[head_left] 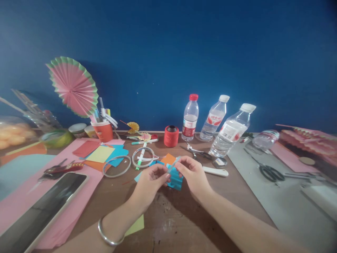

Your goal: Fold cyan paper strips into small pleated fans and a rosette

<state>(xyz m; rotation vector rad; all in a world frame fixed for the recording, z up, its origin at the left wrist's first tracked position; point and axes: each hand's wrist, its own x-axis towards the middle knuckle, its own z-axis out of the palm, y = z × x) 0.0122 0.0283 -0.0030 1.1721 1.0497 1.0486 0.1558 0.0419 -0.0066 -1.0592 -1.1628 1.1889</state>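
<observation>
Near the middle of the brown table, my left hand (154, 181) and my right hand (191, 172) hold a thin pale strip (173, 165) between them, slanting up to the right. Each hand pinches one end with thumb and fingers. Beneath and behind the strip is a blue folded paper piece (175, 180); whether a finger touches it is unclear. An orange paper square (168, 159) lies just behind. A silver bangle circles my left wrist.
Rings of clear tape (143, 157) and markers lie behind my left hand. A red thread spool (171, 136), three bottles (190, 119), scissors (271, 173) and a white-handled cutter (215, 171) stand or lie behind and right. A phone (50, 207) rests left on pink paper.
</observation>
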